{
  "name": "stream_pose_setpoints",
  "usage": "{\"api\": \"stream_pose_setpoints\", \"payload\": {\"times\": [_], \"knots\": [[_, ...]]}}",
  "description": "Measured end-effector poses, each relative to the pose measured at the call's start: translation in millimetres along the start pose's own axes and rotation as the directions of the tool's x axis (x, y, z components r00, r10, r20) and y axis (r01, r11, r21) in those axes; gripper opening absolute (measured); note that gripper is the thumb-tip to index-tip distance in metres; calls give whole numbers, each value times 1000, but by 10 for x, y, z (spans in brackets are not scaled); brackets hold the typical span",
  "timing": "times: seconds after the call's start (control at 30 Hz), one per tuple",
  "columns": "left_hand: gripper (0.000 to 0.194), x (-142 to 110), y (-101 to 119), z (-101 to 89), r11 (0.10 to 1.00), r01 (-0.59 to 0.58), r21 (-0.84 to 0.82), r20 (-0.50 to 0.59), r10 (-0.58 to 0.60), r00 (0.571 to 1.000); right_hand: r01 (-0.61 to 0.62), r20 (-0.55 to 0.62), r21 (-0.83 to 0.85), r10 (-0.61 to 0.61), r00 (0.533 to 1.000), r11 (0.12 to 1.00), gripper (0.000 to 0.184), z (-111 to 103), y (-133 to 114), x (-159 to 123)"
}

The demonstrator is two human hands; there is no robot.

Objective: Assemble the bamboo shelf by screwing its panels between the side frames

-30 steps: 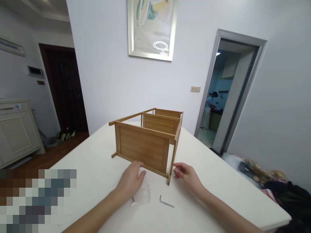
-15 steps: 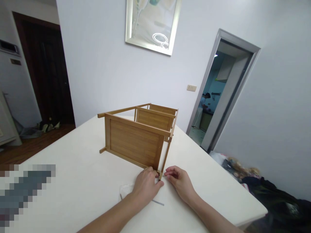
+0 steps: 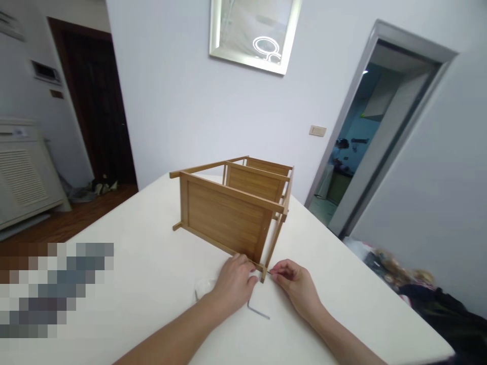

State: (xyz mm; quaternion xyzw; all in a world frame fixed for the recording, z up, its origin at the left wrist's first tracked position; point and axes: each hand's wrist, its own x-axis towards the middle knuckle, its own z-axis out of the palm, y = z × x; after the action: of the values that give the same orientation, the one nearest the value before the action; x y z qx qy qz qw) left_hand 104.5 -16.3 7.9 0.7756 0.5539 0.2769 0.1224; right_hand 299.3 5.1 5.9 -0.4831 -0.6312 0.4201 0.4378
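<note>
A wooden shelf rack (image 3: 224,215) lies on its side on the white table (image 3: 144,284), with its panels standing on edge. My left hand (image 3: 236,279) grips the rack's lower rail near the closest corner, thumb beside the leg end. At that corner, my right hand (image 3: 294,284) pinches a small thin screw (image 3: 270,272) against the outer side of the leg. Most of the screw is hidden by fingertips and wood. An L-shaped hex key (image 3: 259,310) rests on the table below my left hand. Partly behind my left wrist is a clear plastic bag (image 3: 204,288).
A pixelated patch (image 3: 57,289) covers the table's left side. Dark clothes and other items (image 3: 429,299) are piled beyond the right edge. A person (image 3: 337,154) stands in the room past the doorway. A framed picture (image 3: 247,61) hangs on the wall.
The view has shifted, so the rack and both hands appear further right. My hands keep their places at the rack's corner. More of the hex key shows now.
</note>
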Motion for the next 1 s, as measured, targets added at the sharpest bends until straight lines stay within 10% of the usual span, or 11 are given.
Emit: {"api": "stream_pose_setpoints", "payload": {"times": [0.67, 1.0], "knots": [[31, 18, -10, -44, 985, -153, 79, 8, 153, 988, 116, 2, -169, -117, 993, 979, 4, 0, 15, 38], [35, 136, 43, -56, 835, -290, 467, 132, 259, 957, 114, -19, -134, -118, 993, 984, 4, 4, 67, 65]]}}
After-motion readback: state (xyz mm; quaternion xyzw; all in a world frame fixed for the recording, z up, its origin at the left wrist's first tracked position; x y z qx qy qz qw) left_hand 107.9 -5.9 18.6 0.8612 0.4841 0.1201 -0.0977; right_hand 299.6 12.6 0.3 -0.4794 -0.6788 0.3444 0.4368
